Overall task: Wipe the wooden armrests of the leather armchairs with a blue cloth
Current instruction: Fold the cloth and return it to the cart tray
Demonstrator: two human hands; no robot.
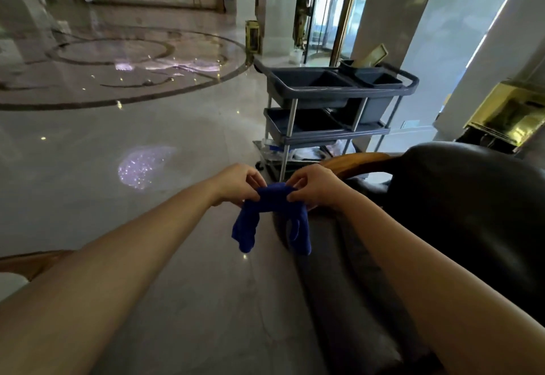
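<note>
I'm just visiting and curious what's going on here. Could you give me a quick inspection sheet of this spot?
Surface: polished marble floor with inlaid circles, reflecting lights.
Job's things: blue cloth held up in the air, ends hanging; dark leather armchair with curved wooden armrest, not touched by the cloth.
Clutter: grey cleaning cart with tubs and shelves, behind the armchair.
Grippers: left hand and right hand each pinch the cloth's top edge.
Cables: nothing seen.
Surroundings: white pillars, glass entrance door, gold-coloured stand at right.

Open floor (132, 227) is being left free leftward, while the right is being blocked by armchair (472, 212) and cart (330, 100).
</note>
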